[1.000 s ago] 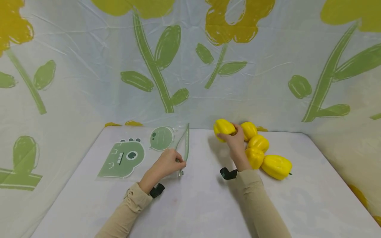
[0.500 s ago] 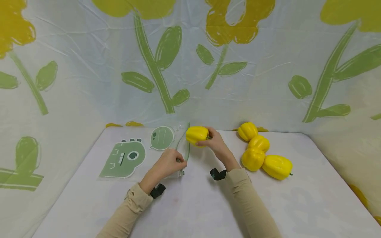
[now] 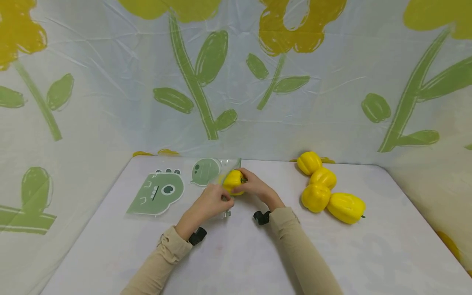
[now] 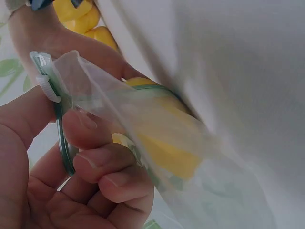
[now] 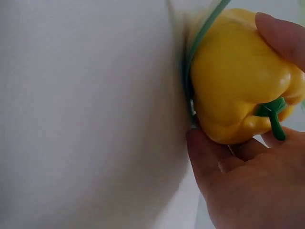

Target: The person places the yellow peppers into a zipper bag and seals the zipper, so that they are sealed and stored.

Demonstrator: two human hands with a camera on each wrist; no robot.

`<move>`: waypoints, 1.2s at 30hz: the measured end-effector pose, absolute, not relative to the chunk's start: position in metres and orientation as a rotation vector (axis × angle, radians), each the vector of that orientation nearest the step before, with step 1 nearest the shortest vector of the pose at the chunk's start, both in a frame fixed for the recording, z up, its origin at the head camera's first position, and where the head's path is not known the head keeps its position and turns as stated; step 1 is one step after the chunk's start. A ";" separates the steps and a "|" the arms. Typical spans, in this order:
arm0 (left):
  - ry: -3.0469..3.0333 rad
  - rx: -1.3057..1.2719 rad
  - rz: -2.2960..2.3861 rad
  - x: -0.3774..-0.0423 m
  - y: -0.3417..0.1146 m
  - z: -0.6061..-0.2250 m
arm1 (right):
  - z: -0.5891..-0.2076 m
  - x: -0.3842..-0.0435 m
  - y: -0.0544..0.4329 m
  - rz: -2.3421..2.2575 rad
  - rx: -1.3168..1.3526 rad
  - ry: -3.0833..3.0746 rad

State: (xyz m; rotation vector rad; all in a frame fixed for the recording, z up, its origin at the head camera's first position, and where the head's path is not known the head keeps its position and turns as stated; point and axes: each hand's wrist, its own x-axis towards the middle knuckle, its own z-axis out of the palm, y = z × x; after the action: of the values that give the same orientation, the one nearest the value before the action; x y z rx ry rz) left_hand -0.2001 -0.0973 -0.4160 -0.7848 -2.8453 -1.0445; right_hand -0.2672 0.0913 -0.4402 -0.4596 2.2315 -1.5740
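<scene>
A clear zip bag (image 3: pixel 159 193) with green cartoon prints lies flat at the left of the table, its green-edged mouth facing right. My left hand (image 3: pixel 211 201) pinches the near part of the mouth edge between thumb and fingers. In the left wrist view a white slider (image 4: pixel 48 88) sits on the green zip close to that thumb. My right hand (image 3: pixel 257 189) grips a yellow bell pepper (image 3: pixel 233 182) by its stem end. The pepper's far end is inside the bag mouth, showing through the film; its green stem (image 5: pixel 275 119) points back toward my right palm.
Several more yellow bell peppers (image 3: pixel 316 197) rest in a bunch on the right of the white table (image 3: pixel 236 254). A flower-printed curtain (image 3: pixel 313 127) stands around the table at the back and both sides. A black wrist camera (image 3: pixel 262 217) sits below my right wrist.
My right hand has carried the bell pepper left from beside the other peppers to the bag, and its front end has entered the mouth. My left hand keeps its pinch on the bag edge.
</scene>
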 end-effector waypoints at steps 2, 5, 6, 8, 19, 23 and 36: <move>-2.830 -0.816 -1.038 -0.200 -0.096 -0.417 | -0.442 -0.269 0.089 -1.556 -0.444 2.224; -2.809 -0.856 -1.024 -0.200 -0.095 -0.418 | -0.445 -0.272 0.086 -1.539 -0.443 2.218; -2.808 -0.862 -1.024 -0.199 -0.095 -0.418 | -0.446 -0.274 0.085 -1.537 -0.437 2.218; -2.811 -0.861 -1.014 -0.199 -0.094 -0.419 | -0.448 -0.278 0.083 -1.533 -0.435 2.226; -2.790 -0.870 -1.015 -0.198 -0.090 -0.419 | -0.453 -0.294 0.073 -1.632 -0.316 2.332; -2.787 -0.871 -1.035 -0.198 -0.090 -0.420 | -0.453 -0.298 0.071 -1.681 -0.288 2.326; -2.766 -0.851 -1.032 -0.196 -0.089 -0.421 | -0.459 -0.300 0.063 -1.845 -0.184 2.305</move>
State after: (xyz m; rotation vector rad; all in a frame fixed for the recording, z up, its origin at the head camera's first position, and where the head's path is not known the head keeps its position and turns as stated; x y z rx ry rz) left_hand -0.1964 -0.0891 -0.4206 -0.8510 -2.7656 -1.0315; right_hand -0.3001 0.0631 -0.4587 -0.1844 2.3046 -1.8454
